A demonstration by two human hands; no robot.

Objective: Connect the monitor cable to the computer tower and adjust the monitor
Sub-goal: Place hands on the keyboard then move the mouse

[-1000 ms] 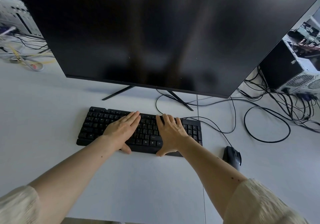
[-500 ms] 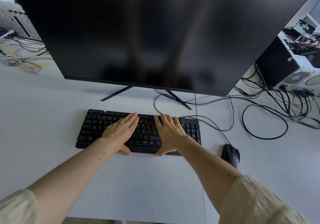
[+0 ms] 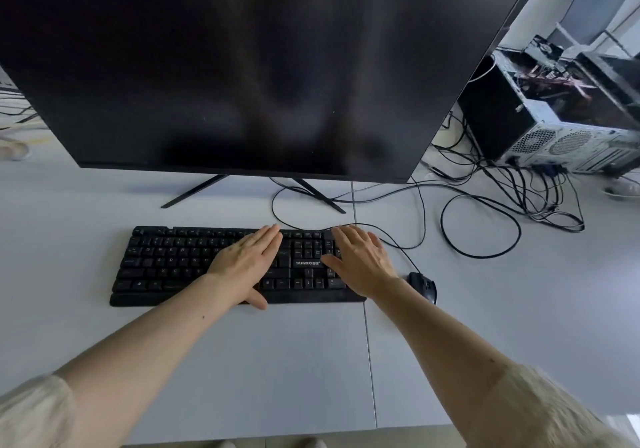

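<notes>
The keyboard (image 3: 207, 265) lies on the surface (image 3: 69, 205) before the monitor (image 3: 242, 66); the mouse (image 3: 424, 286) sits just right of it, the computer tower (image 3: 554, 128) far right behind.

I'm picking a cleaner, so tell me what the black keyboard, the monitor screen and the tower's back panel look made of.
The black keyboard looks like matte moulded plastic, dull with no glare. The big dark monitor screen seems glossy glass or hard plastic, showing faint reflections. The grey perforated back panel of the computer tower looks like bare sheet metal with punched vent holes.

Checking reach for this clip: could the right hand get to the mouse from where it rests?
Probably yes. The right hand lies flat on the keyboard, and the mouse sits just beside it with nothing between.
</notes>
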